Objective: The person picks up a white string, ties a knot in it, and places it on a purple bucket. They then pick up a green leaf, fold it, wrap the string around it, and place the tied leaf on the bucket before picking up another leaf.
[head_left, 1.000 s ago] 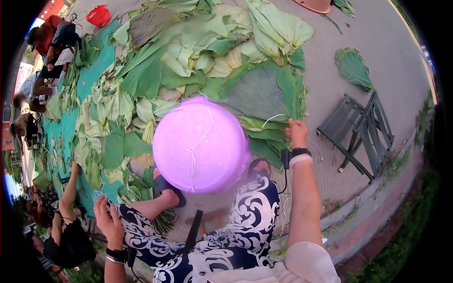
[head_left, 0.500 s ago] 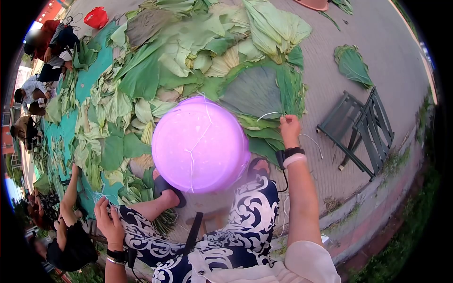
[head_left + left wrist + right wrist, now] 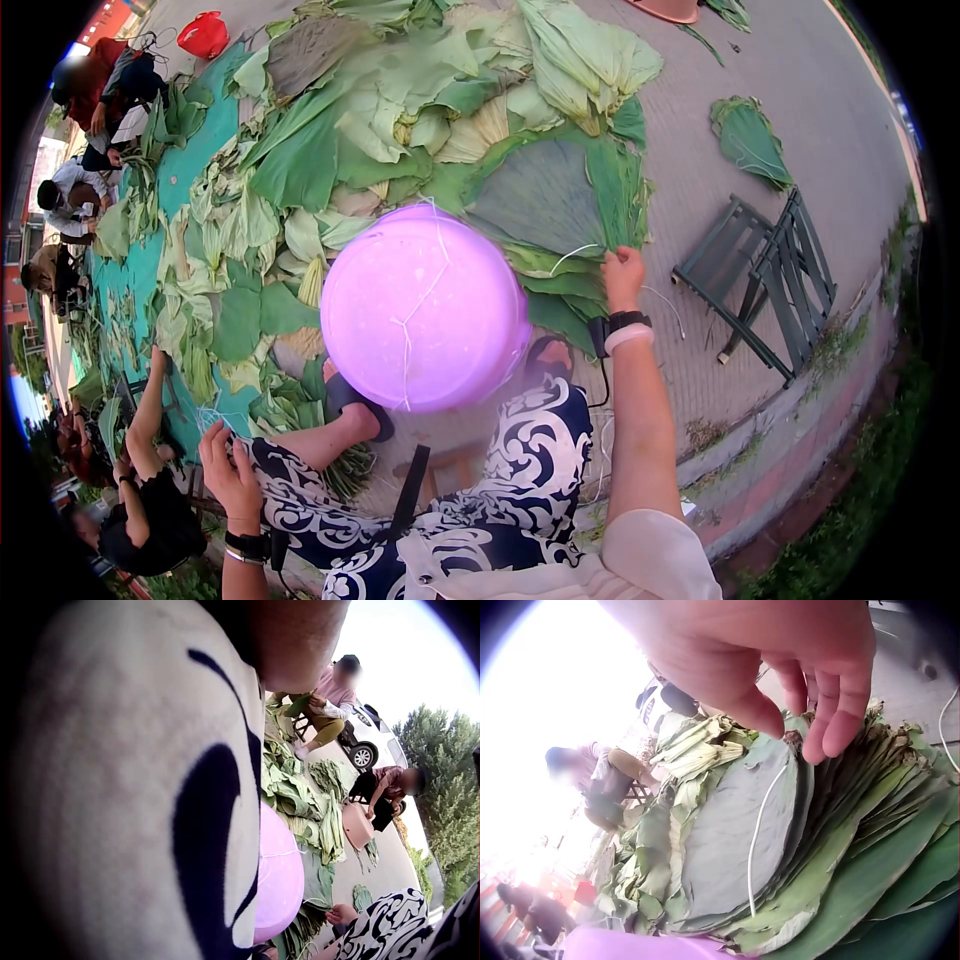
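Right hand, grip narrow at tip of layered green leaf stack — left hand loose, empty — likely gathering step, next calls for even edges

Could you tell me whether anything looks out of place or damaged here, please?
A green leaf lies apart from the leaf pile, alone on the pavement, as if strayed. The leaf stack under the right hand has browned, shrivelled edges, perhaps from drying.
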`<state>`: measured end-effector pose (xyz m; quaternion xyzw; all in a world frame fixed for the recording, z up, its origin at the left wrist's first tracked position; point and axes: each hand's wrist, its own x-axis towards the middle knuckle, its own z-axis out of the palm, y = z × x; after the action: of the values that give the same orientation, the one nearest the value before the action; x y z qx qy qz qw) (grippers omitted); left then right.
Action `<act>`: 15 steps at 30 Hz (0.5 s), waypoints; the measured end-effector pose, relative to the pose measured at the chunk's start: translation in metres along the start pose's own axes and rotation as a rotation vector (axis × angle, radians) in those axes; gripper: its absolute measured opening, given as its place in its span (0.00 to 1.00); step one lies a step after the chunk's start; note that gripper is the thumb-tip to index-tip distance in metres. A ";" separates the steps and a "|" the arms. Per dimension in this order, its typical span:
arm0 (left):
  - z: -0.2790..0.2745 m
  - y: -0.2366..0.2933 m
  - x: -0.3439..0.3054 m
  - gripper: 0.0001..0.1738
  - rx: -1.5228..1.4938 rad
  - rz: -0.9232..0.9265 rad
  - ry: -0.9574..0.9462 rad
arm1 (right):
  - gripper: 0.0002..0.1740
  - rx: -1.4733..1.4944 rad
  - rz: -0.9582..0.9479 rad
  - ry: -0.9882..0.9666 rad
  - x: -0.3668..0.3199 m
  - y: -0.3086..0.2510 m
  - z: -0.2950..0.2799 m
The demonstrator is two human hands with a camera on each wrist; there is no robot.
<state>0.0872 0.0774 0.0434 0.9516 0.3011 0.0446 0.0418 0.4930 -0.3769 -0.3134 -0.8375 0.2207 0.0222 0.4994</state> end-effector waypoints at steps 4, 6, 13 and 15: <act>0.001 -0.002 0.000 0.11 0.009 0.018 0.007 | 0.18 -0.241 -0.196 0.079 -0.001 -0.005 -0.003; 0.002 -0.004 -0.001 0.11 0.016 0.018 0.008 | 0.20 -0.374 -0.269 0.154 -0.014 -0.028 -0.008; 0.001 -0.001 0.001 0.11 0.014 0.033 0.008 | 0.21 -0.418 -0.129 0.188 0.002 -0.012 -0.010; 0.001 -0.003 0.001 0.11 0.015 0.038 0.009 | 0.21 -0.322 -0.136 0.174 0.007 -0.006 -0.006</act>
<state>0.0867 0.0800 0.0425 0.9572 0.2835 0.0474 0.0325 0.5005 -0.3823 -0.3076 -0.9182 0.1998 -0.0490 0.3386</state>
